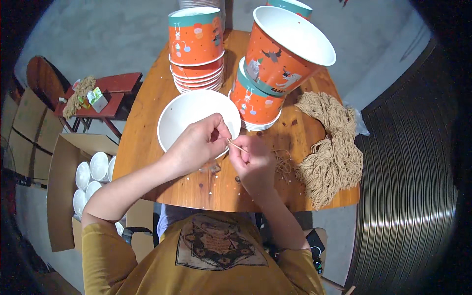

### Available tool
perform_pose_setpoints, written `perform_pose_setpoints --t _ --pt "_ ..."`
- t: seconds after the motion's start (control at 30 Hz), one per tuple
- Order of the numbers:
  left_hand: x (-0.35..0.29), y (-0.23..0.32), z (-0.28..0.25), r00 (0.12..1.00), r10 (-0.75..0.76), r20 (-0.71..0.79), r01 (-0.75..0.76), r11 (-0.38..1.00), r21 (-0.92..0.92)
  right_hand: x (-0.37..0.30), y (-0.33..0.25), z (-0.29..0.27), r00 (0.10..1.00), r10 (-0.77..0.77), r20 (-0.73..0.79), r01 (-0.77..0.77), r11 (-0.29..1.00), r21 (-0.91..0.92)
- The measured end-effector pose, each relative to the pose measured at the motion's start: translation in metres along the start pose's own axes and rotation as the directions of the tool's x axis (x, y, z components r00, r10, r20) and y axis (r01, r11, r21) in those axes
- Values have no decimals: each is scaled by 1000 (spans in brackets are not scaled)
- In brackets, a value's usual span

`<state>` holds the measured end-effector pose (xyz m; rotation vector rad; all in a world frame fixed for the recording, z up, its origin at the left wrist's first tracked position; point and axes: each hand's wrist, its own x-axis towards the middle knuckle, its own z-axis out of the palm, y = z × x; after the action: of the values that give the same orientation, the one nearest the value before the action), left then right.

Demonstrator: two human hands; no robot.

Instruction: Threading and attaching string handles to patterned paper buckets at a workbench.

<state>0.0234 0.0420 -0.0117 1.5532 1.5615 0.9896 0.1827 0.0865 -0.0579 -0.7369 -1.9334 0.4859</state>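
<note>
A white-lined paper bucket (178,114) lies with its mouth toward me on the wooden table. At its near right rim, my left hand (196,142) is closed in a pinch on a short tan cord (239,146). My right hand (255,164) pinches the same cord just to the right, fingers closed. The two hands' fingertips nearly meet. Whether the cord passes through the bucket's rim is hidden by the fingers. A thick hank of tan cord (330,152) lies on the table right of my right hand, with a few loose strands (283,164) between them.
Orange and green printed buckets stand stacked at the back left (196,42). Another stack (255,101) at the right has a tilted bucket (275,56) on top. A cardboard box (61,196) of white buckets sits left of the table. Beyond is a red bench (115,86).
</note>
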Motion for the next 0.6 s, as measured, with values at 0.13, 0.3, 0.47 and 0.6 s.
perform_pose_setpoints --t 0.13,0.3,0.47,0.6 --pt "0 3 1 1000 -21 6 21 1000 7 -1 2 2 999 -26 -28 27 1000 13" --pt "3 -4 0 999 -42 26 44 993 -108 -1 2 2 956 274 101 -292 913 284" --pt "6 -6 -3 997 15 76 4 971 -241 3 5 4 898 389 205 -436 726 532" --pt "4 -7 -1 999 51 -8 -52 986 -160 3 8 4 895 385 225 -444 712 545"
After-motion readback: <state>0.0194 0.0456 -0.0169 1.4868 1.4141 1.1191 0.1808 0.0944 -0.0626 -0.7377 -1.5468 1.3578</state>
